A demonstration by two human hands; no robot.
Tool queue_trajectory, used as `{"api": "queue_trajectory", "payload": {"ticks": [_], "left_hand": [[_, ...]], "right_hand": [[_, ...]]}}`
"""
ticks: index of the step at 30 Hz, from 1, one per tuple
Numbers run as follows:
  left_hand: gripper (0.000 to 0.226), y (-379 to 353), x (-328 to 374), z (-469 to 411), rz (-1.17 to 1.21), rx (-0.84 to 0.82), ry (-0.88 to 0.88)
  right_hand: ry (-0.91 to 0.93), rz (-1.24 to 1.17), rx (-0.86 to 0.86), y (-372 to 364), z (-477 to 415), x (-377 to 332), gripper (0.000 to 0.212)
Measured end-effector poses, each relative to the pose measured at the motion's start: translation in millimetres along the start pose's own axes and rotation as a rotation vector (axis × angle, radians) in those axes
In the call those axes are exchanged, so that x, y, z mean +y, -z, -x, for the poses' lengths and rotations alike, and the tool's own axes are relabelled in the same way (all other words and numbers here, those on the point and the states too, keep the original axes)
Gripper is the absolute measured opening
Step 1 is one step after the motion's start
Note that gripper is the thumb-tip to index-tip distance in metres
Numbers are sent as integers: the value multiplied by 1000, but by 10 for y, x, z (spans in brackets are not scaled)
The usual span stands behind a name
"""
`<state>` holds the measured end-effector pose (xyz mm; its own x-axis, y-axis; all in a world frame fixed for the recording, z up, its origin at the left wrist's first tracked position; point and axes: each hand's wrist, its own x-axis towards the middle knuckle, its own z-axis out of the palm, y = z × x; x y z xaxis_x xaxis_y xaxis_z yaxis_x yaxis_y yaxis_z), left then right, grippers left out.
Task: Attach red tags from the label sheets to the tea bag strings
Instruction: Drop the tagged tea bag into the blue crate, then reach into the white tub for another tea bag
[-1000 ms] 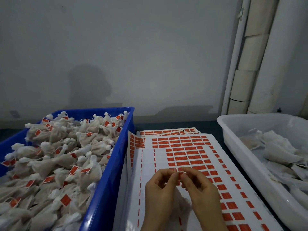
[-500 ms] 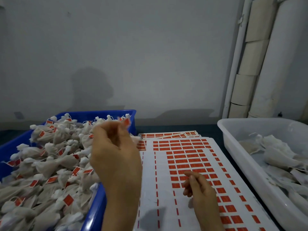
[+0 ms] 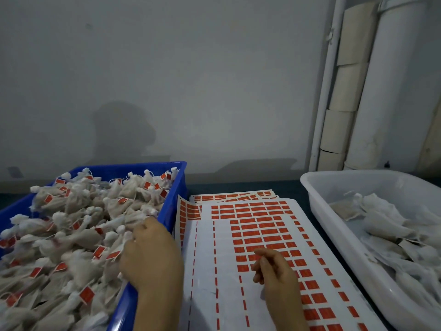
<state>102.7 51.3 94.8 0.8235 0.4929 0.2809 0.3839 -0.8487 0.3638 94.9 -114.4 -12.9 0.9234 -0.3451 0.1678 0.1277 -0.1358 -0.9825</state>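
Note:
A blue bin (image 3: 172, 204) at the left is heaped with white tea bags (image 3: 81, 237) that carry red tags on their strings. My left hand (image 3: 150, 256) lies back-up on the heap by the bin's right wall, its fingertips buried among the bags, so whether it holds one is hidden. To the right of the bin, a white label sheet (image 3: 210, 271) has rows of red tags and several emptied columns. My right hand (image 3: 276, 271) hovers low over the red tags with loosely curled fingers that hold nothing, its index fingertip near the sheet.
A white tub (image 3: 319, 211) at the right holds tea bags without tags (image 3: 381, 223). More label sheets (image 3: 233, 195) stick out from under the top one at the back. White pipes (image 3: 381, 91) stand against the grey wall at the right.
Both hands were together over the sheet pinching a tag. My left hand then rose with a tagged bag and has now dropped onto the heap in the blue bin. My right hand stayed over the sheet.

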Motion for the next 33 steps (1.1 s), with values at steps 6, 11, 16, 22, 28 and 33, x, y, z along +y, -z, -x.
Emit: {"api": "queue_trajectory", "payload": {"ticks": [6,11,16,22,28,33], "left_hand": [[28,-384,288,451,277,-54,-533],[54,-1006,282,567,60,-575,-529],[61,-1170,256,590,-44,-592,-658],[61,-1242,256,586,-78,-594,-671],[59,-1251,239,582,-20,-569,-657],[56,-1276,219,578,19,-569,-644]], "right_hand": [[83,51,91,80,42,-170,20],[130,244,79,468,22,-608,13],[111,701,1,1284,-221,-910,20],[-249,1405,-190,2310,-805,-291,38],[-339,1471,-155,2496,-918,14,14],[-274,1437,4,2458,-967,-73,25]]}}
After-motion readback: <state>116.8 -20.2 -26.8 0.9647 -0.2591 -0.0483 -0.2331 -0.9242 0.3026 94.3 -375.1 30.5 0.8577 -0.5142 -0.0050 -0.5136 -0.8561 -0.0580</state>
